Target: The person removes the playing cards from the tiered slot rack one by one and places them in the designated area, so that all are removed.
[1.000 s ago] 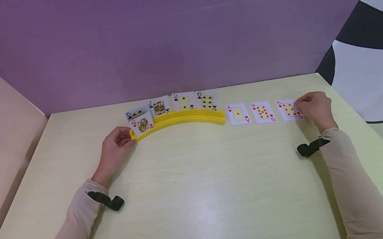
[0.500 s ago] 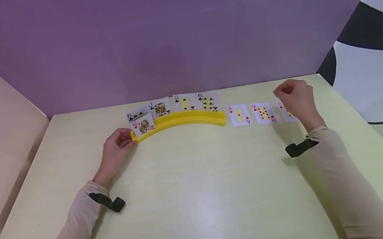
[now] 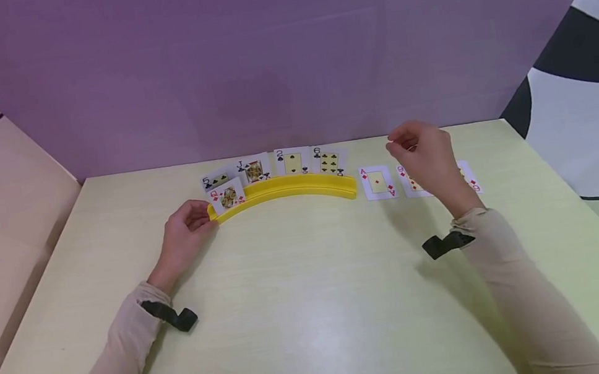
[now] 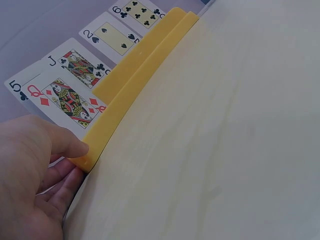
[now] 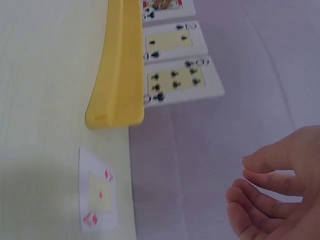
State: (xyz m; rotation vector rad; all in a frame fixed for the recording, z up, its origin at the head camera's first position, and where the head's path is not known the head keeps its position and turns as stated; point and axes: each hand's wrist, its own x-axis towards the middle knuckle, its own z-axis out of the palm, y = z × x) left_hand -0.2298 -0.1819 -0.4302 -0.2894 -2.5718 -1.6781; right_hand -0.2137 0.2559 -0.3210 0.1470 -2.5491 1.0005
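Observation:
My left hand [image 3: 184, 232] pinches the left end of a curved yellow card holder [image 3: 299, 185] between thumb and fingers. In the holder's front slot, at the left, leans the queen of diamonds [image 3: 227, 196]. Behind it stand the black five [image 4: 16, 86], jack of clubs [image 3: 253, 169], two of spades [image 3: 292, 161] and six of clubs [image 3: 328, 160]. My right hand [image 3: 427, 155] is raised over the row at the right, fingers loosely curled with nothing between them. Below it lie the ace of diamonds [image 3: 378, 182], the partly covered nine of diamonds [image 3: 409, 185] and another mostly covered diamond card [image 3: 472, 177].
The pale table [image 3: 302, 299] spreads in front of the holder. A purple wall [image 3: 272, 59] rises at its back edge. Black camera mounts sit on the left wrist [image 3: 172, 315] and the right wrist [image 3: 448, 244].
My right hand has let go of the six of diamonds, lifted, and moved left over the row. The left hand stays on the holder.

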